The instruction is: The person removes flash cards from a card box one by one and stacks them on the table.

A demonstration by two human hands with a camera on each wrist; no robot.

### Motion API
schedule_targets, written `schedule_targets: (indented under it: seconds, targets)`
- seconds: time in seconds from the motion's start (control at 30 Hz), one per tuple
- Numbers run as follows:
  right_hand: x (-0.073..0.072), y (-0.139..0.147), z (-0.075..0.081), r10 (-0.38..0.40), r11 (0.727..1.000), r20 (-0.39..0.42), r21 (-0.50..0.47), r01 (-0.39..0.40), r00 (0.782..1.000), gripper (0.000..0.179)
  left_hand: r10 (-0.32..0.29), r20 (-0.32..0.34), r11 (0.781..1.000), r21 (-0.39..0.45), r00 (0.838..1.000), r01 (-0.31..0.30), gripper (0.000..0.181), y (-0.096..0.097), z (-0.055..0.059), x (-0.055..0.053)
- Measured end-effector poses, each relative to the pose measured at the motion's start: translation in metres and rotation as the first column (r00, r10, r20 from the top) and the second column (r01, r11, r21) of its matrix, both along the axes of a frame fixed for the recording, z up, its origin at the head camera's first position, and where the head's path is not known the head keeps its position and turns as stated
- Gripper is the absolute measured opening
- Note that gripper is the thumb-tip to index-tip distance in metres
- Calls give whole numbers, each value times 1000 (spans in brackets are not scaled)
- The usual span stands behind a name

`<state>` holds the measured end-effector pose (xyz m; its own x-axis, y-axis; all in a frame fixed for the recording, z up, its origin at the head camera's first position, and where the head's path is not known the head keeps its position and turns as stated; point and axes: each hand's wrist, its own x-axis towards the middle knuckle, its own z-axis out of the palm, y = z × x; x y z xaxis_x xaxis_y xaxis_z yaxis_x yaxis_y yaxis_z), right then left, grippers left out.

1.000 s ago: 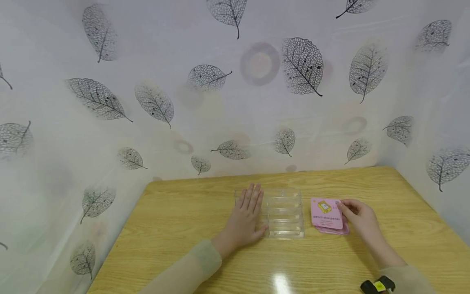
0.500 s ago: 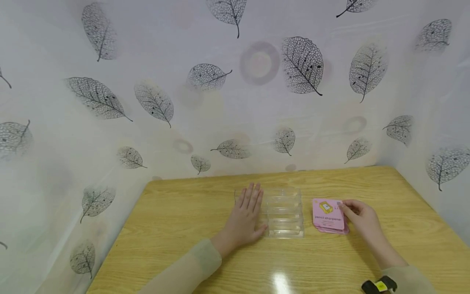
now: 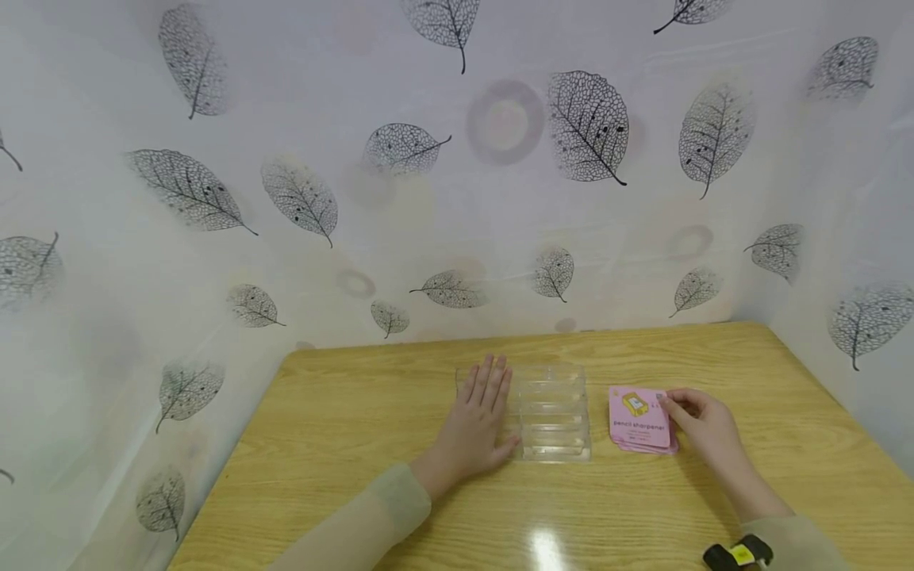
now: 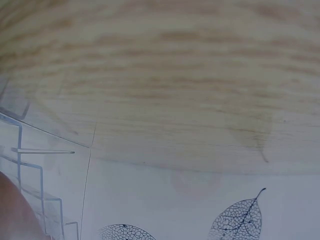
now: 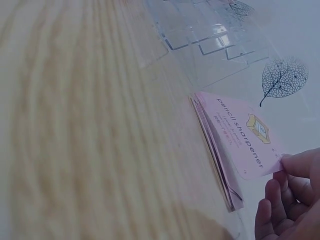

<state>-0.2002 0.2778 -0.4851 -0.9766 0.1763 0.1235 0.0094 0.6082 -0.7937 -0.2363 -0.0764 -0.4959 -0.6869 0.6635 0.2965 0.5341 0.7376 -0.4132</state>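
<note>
My left hand (image 3: pixel 477 420) lies with straight fingers on the left part of a clear plastic stepped rack (image 3: pixel 555 419). In the left wrist view the rack's stair-shaped edge (image 4: pixel 42 182) shows at the lower left beside a bit of the hand. My right hand (image 3: pixel 703 420) pinches the corner of a pink flashcard (image 3: pixel 638 416) printed "pencil sharpener" with a yellow sharpener. Other pink cards (image 5: pixel 215 150) lie in a small stack beneath it. In the right wrist view the top card (image 5: pixel 240 132) is tilted up off the stack at the pinched corner.
The wood-grain table (image 3: pixel 343 444) meets a pale curtain (image 3: pixel 400 230) with leaf prints at the back and sides. A black strap with a yellow patch (image 3: pixel 739 553) is on the right wrist. Glare shows near the table's front.
The pencil sharpener flashcard has shifted slightly right in my right hand, lining up more closely with the stack. My left hand stays in place on the rack.
</note>
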Motion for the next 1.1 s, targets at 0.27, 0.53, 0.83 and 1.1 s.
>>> schedule_targets:
  seconds: [0.27,0.53,0.83,1.1]
  targets:
    - [-2,3,-4,-23,1000,0,16,23,1000,34,-5,-6,1000,3,1000,5,100,0,-2,-2]
    - [-2,4,-3,-33,999,19,27,32,999,33,0,3,1000,-6,1000,0,100,0,0,-1]
    - [-6,5,-7,-43,998,10,51,43,999,30,-1,-1,1000,-12,1000,1,99,-1,0,0]
    - [-9,7,-9,-38,997,-4,64,38,999,28,-7,-9,1000,-5,1000,7,98,-1,0,0]
